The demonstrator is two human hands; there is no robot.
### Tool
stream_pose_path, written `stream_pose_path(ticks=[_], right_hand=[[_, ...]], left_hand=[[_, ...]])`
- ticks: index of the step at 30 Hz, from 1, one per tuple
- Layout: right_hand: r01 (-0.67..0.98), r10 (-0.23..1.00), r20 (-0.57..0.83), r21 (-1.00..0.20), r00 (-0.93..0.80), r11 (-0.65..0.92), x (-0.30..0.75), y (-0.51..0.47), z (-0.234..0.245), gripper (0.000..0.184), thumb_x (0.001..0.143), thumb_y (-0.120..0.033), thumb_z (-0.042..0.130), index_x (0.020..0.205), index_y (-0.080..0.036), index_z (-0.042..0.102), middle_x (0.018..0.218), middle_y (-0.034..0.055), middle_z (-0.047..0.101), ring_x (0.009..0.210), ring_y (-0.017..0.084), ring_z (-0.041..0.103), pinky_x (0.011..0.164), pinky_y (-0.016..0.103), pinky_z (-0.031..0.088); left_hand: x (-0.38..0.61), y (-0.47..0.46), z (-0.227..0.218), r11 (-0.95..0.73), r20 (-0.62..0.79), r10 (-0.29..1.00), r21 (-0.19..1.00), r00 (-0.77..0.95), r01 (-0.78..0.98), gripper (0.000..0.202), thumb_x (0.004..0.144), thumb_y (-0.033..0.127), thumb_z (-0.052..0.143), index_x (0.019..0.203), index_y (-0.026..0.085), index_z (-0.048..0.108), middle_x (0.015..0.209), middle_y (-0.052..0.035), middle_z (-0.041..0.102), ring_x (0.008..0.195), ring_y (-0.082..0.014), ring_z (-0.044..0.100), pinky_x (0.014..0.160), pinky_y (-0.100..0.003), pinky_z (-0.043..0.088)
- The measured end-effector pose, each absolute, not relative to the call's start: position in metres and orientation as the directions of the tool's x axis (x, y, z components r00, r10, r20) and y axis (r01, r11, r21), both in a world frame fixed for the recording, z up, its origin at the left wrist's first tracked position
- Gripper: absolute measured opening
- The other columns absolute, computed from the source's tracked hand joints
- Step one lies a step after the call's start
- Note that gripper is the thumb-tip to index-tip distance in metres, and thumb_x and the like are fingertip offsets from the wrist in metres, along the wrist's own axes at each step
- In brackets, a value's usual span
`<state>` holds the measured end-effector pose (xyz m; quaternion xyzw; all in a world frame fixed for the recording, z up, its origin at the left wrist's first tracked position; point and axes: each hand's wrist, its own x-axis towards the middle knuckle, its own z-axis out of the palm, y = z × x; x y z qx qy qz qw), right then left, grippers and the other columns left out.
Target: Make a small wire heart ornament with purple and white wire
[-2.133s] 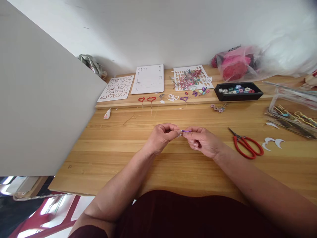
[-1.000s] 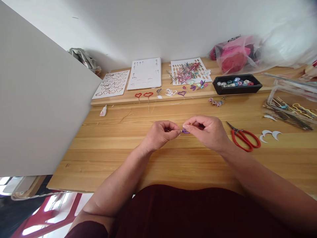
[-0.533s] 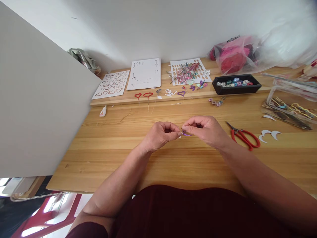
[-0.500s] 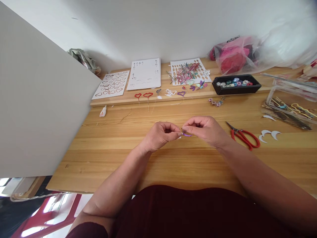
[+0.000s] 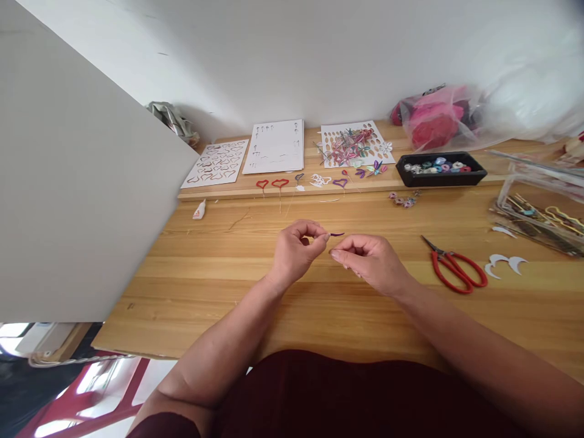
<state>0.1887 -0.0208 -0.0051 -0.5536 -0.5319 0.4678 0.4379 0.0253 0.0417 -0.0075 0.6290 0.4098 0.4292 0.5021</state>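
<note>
My left hand (image 5: pixel 296 250) pinches one end of a small, slightly curved purple piece (image 5: pixel 337 235), which sticks out to the right past the fingertips. It looks wrapped in thread, but is too small to be certain. Just right of it and a little lower, my right hand (image 5: pixel 375 263) is closed in a pinch, its fingertips apart from the purple piece. Whatever lies between those fingers, perhaps a fine thread, does not show. Red-handled scissors (image 5: pixel 456 267) rest on the table to the right, slightly apart at the blades, near several white crescent cutouts (image 5: pixel 499 260).
A raised ledge at the back holds sheets with cutouts (image 5: pixel 218 162), heart shapes (image 5: pixel 280 182), a pile of colourful flowers (image 5: pixel 351 146) and a black tray (image 5: pixel 440 177) of thread spools. A small white bottle (image 5: pixel 199 210) lies left; a clear box (image 5: pixel 542 207) stands right.
My hands have moved slightly apart. The purple piece, earlier between both hands, now points right from my left fingers, and my right hand has dropped lower. The camera view has shifted a little.
</note>
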Motion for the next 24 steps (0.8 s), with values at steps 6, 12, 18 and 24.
stream_pose_path(ticks=[6,12,18,24], right_hand=[[0.395,0.982,0.168,-0.911,0.085,0.121,0.195,-0.026,0.009,0.017,0.083,-0.033,0.068,0.076,-0.017,0.072,0.062,-0.0012,0.059,0.055,0.01,0.043,0.052,0.025,0.033],[0.131,0.997,-0.069,-0.989,0.023,-0.071,0.211,-0.012,0.004,0.028,0.073,-0.044,0.077,0.076,-0.016,0.071,0.062,-0.0003,0.06,0.051,0.009,0.042,0.048,0.024,0.031],[-0.094,0.97,-0.242,-0.965,-0.036,-0.244,0.2,-0.012,-0.009,0.028,0.067,-0.04,0.081,0.069,-0.017,0.065,0.056,-0.0046,0.051,0.044,0.006,0.035,0.043,0.024,0.024],[0.293,1.0,0.029,-0.956,-0.013,0.031,0.19,-0.027,0.004,0.02,0.082,-0.035,0.069,0.071,-0.017,0.069,0.055,-0.0041,0.047,0.051,0.009,0.037,0.048,0.025,0.027]], left_hand=[[0.02,0.039,-0.002,-0.351,0.199,0.847,0.906,0.494,0.236,0.009,0.077,0.022,0.07,0.071,0.016,0.067,0.09,-0.0054,0.067,0.067,-0.0098,0.051,0.054,-0.022,0.034],[0.017,0.04,0.002,-0.043,0.018,0.755,0.999,0.655,0.022,0.018,0.076,0.032,0.075,0.078,0.014,0.069,0.084,-0.0052,0.066,0.072,-0.0114,0.055,0.062,-0.025,0.04],[0.022,0.044,-0.004,0.079,-0.001,0.859,0.988,0.511,-0.131,0.024,0.071,0.035,0.08,0.071,0.014,0.068,0.078,-0.002,0.064,0.072,-0.01,0.054,0.07,-0.025,0.043],[0.021,0.045,-0.007,-0.152,0.094,0.926,0.979,0.367,0.134,0.014,0.075,0.028,0.073,0.075,0.015,0.069,0.088,-0.0047,0.067,0.073,-0.0108,0.056,0.06,-0.022,0.039]])
